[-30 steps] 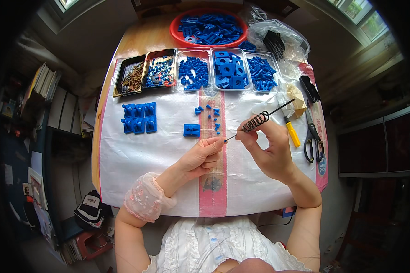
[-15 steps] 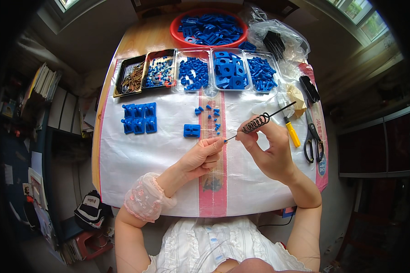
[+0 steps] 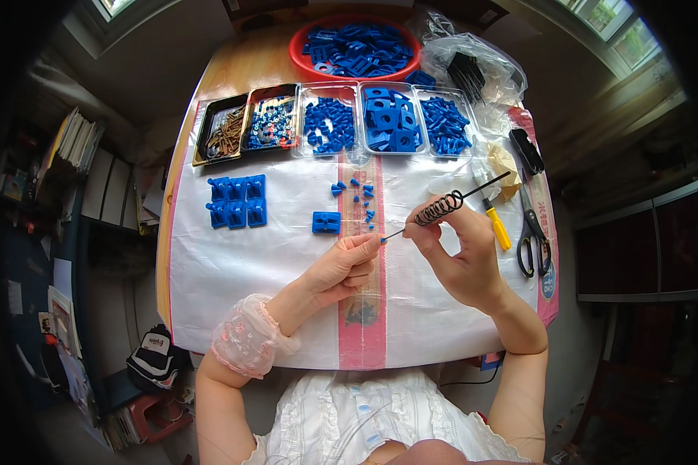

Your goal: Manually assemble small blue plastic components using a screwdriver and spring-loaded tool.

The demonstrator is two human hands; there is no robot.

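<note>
Between my left hand's [image 3: 341,270] pinched thumb and forefinger is a tiny blue piece [image 3: 383,240], mostly hidden by the fingertips. My right hand [image 3: 461,252] is closed on a black coil spring [image 3: 439,209] with a long straight end pointing up and right. From its lower end a thin straight length runs to the blue piece and touches it. Just beyond the fingers lie several small loose blue pieces [image 3: 368,191]. Left of these, a blue block [image 3: 326,223] lies flat by itself. Several blue assembled blocks [image 3: 238,201] stand grouped farther left.
Along the back stand trays of brown screws [image 3: 226,133], small mixed bits [image 3: 271,124] and blue parts [image 3: 329,124]. Behind is a red basin [image 3: 296,53] of blue pieces. At right lie a yellow-handled tool [image 3: 498,226], black scissors [image 3: 529,240] and a plastic bag [image 3: 504,70].
My right hand and the spring have shifted very slightly right. My left hand stays in place with its pinch on the tiny blue piece.
</note>
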